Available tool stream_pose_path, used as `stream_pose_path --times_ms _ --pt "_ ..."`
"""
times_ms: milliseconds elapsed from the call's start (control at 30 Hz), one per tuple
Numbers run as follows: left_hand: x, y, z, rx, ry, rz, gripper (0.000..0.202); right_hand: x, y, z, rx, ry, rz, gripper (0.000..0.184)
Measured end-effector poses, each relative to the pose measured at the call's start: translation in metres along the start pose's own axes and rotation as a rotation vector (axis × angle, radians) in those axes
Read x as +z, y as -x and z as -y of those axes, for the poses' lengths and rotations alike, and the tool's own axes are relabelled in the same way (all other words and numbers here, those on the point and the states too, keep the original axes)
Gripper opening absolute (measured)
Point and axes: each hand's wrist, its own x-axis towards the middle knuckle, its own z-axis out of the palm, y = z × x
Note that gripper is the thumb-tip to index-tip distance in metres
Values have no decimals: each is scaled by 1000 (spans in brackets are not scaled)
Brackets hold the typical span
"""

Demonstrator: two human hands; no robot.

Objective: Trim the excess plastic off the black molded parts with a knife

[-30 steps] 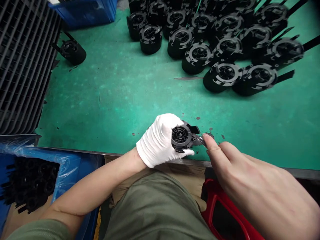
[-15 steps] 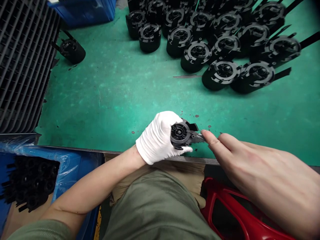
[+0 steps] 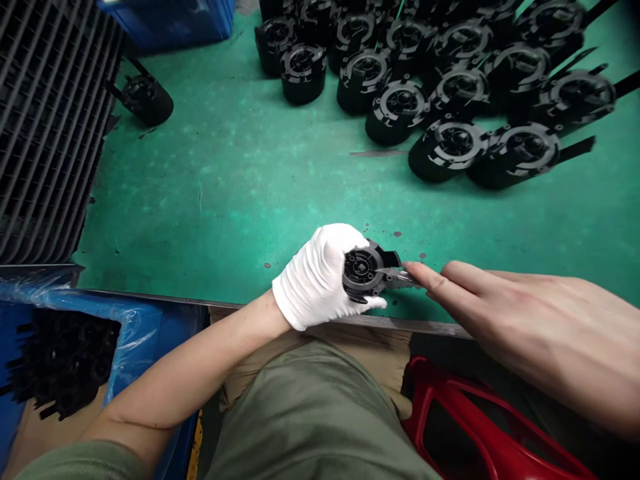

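Note:
My left hand (image 3: 320,277), in a white glove, is wrapped round a round black plastic housing (image 3: 361,267) near the front edge of the table. The housing's ringed end faces up, with a curved tab sticking out to the right. My bare right hand (image 3: 480,300) is closed on a knife (image 3: 400,275), its forefinger stretched along the thin pointed metal blade. The blade's tip lies over the right rim of the housing; whether it touches is hard to tell. The knife's handle is hidden in my hand.
Several similar black housings (image 3: 395,107) stand in rows on the green table (image 3: 225,173). One more housing (image 3: 147,100) is at the left, beside stacked dark grids (image 3: 50,133). Blue bins (image 3: 170,23) stand behind and lower left. A red stool (image 3: 450,413) is below right.
The right hand and knife have shifted slightly right, the hand turning a little. The view has also moved slightly. The left hand keeps its hold on the housing.

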Motion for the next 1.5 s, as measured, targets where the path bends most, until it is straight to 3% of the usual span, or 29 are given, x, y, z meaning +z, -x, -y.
stream_pose_path --times_ms 300,433,600,767,1067,1300,1500 --pt "7 10 5 20 28 -54 104 6 14 2 107 -112 -134 79" --pt "3 11 7 86 84 -36 115 12 18 -22 149 -76 -172 78" --pt "-2 9 11 137 163 47 122 7 -9 -59 -93 33 -149 83" --pt "-1 9 11 116 177 76 127 1 -34 -75 -267 -5 -90 76" --pt "0 10 13 91 176 96 126 21 -17 -69 -227 -37 -75 91" --pt "0 7 13 168 206 49 120 0 -47 -79 -377 -32 -94 90" --pt "0 7 14 128 191 76 121 -6 -56 -93 -466 -6 -88 83"
